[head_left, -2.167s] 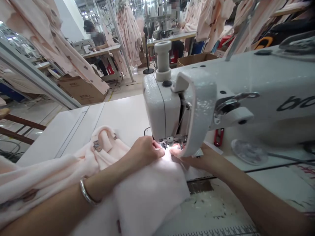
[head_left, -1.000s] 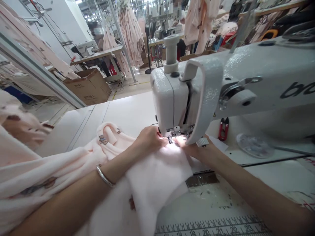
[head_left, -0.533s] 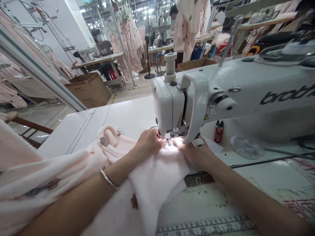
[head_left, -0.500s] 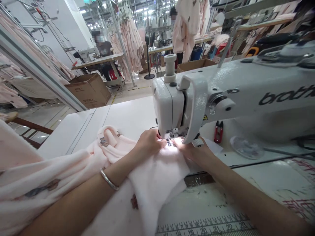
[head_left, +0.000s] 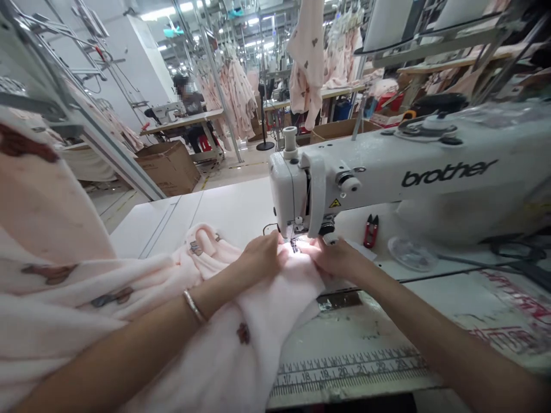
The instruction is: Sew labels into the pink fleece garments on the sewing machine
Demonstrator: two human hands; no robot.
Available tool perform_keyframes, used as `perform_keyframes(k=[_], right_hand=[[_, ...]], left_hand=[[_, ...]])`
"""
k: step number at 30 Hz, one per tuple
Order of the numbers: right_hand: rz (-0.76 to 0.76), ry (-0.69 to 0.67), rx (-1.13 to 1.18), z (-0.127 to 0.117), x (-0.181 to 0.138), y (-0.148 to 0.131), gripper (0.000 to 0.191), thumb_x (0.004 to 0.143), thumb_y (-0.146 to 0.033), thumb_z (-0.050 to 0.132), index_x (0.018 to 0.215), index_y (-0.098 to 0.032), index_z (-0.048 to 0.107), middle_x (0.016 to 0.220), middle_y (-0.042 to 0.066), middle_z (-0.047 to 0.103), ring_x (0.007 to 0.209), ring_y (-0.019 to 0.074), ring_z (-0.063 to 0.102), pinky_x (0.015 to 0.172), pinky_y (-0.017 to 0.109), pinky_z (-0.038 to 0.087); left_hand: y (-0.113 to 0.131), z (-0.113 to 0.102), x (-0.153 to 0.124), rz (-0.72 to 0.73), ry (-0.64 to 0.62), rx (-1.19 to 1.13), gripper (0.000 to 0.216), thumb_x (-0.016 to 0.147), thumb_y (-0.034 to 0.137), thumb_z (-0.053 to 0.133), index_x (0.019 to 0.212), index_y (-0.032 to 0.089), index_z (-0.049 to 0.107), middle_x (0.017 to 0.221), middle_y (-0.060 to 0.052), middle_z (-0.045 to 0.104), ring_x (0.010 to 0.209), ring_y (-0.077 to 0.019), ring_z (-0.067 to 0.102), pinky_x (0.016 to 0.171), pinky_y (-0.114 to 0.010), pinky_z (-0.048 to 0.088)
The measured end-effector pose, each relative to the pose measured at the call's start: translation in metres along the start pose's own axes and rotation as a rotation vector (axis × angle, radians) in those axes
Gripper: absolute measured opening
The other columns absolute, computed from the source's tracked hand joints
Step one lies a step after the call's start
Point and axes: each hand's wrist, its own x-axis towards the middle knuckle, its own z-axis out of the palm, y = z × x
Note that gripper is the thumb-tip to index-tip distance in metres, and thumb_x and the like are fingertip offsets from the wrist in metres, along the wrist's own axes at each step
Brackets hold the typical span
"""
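Note:
Pale pink plush fabric point(head_left: 258, 312) with small printed bears runs from the left over the table edge to the needle of a white sewing machine point(head_left: 293, 189). Just left of the presser foot point(head_left: 294, 245), my left hand point(head_left: 263, 252) has its fingers closed on the fabric; a silver bangle circles that wrist. My right hand point(head_left: 329, 257) lies close to the foot's right side, its fingers bent down at the fabric and partly hidden by the machine head and glare. The machine's lamp lights the cloth brightly between both hands.
Red thread snips point(head_left: 371, 231) and a clear round plastic piece point(head_left: 412, 253) lie right of the needle. A printed ruler point(head_left: 344, 371) runs along the front edge. Beyond the table stand a cardboard box point(head_left: 169, 166), hanging garments point(head_left: 235, 92) and a seated person point(head_left: 191, 106).
The camera view has shifted, showing more of the machine arm and of the fabric at left. Both hands stay beside the presser foot, with little visible movement of the fabric.

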Motion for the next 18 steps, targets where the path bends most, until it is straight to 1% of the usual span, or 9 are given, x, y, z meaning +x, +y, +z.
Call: perform_keyframes(k=[2,3,6,7,8,11,13,15,18], right_hand=[[-0.064,-0.004,-0.052,-0.006,-0.027,-0.007,0.021,0.083,-0.012,0.042,0.067,-0.019,0.054,0.058,0.002,0.055,0.052,0.0167,0.052,0.05,0.028,0.034],[-0.113,0.038,-0.091,-0.008,-0.042,-0.008,0.022,0.084,-0.01,0.04,0.069,-0.019,0.053,0.062,0.003,0.056,0.055,0.0178,0.052,0.051,0.03,0.035],[-0.284,0.308,-0.247,-0.008,-0.074,-0.007,0.021,0.087,-0.011,0.037,0.076,-0.019,0.053,0.07,0.005,0.055,0.063,0.0221,0.053,0.057,0.035,0.04],[-0.319,0.368,-0.272,-0.006,-0.079,-0.005,0.02,0.087,-0.011,0.038,0.077,-0.018,0.054,0.071,0.005,0.054,0.064,0.0228,0.053,0.057,0.037,0.041],[-0.336,0.38,-0.27,-0.003,-0.082,-0.002,0.019,0.087,-0.011,0.038,0.078,-0.017,0.054,0.071,0.005,0.053,0.064,0.0229,0.053,0.057,0.037,0.043],[-0.339,0.267,-0.172,0.008,-0.082,0.004,0.016,0.086,-0.009,0.042,0.077,-0.017,0.053,0.073,0.005,0.053,0.066,0.022,0.055,0.056,0.037,0.047],[-0.352,0.174,-0.091,0.014,-0.084,0.005,0.017,0.086,-0.009,0.042,0.076,-0.017,0.053,0.075,0.005,0.054,0.069,0.0216,0.055,0.058,0.037,0.049],[-0.395,0.149,-0.013,0.018,-0.091,0.003,0.019,0.088,-0.009,0.039,0.077,-0.018,0.052,0.077,0.005,0.054,0.07,0.0202,0.055,0.06,0.037,0.05],[-0.456,0.161,0.102,0.018,-0.108,0.001,0.019,0.091,-0.01,0.038,0.081,-0.018,0.052,0.082,0.005,0.054,0.076,0.0178,0.056,0.066,0.033,0.051]], left_hand=[[0.004,-0.004,-0.014,0.025,-0.013,0.022,0.013,0.082,0.025,0.041,0.09,0.017,0.048,0.087,-0.008,0.062,0.081,-0.0231,0.058,0.07,-0.031,0.038],[0.006,-0.006,-0.018,0.018,-0.017,0.024,0.013,0.081,0.024,0.041,0.09,0.018,0.048,0.085,-0.008,0.062,0.08,-0.0231,0.058,0.069,-0.031,0.038],[0.007,-0.007,-0.014,-0.057,-0.03,-0.019,0.015,0.08,0.03,0.044,0.088,0.018,0.049,0.081,-0.006,0.062,0.079,-0.0227,0.058,0.065,-0.029,0.038],[0.006,-0.007,-0.009,-0.081,-0.047,-0.042,0.018,0.081,0.034,0.044,0.086,0.018,0.051,0.08,-0.005,0.063,0.077,-0.0216,0.058,0.063,-0.027,0.038],[0.004,-0.008,-0.003,-0.096,-0.069,-0.062,0.022,0.082,0.037,0.042,0.084,0.018,0.052,0.079,-0.005,0.063,0.074,-0.0201,0.058,0.06,-0.026,0.038],[-0.006,-0.011,0.009,-0.114,-0.133,-0.087,0.03,0.084,0.041,0.037,0.081,0.018,0.057,0.074,-0.002,0.064,0.064,-0.0156,0.056,0.053,-0.023,0.036],[-0.012,-0.016,0.006,-0.126,-0.157,-0.079,0.031,0.083,0.041,0.039,0.082,0.018,0.059,0.075,-0.002,0.065,0.062,-0.015,0.055,0.051,-0.023,0.036],[-0.015,-0.021,-0.004,-0.124,-0.176,-0.052,0.029,0.082,0.04,0.041,0.081,0.018,0.059,0.078,-0.003,0.065,0.066,-0.0165,0.057,0.053,-0.024,0.036],[-0.01,-0.027,-0.021,-0.094,-0.156,0.024,0.022,0.082,0.034,0.041,0.084,0.018,0.056,0.083,-0.007,0.064,0.081,-0.0222,0.058,0.065,-0.028,0.038]])
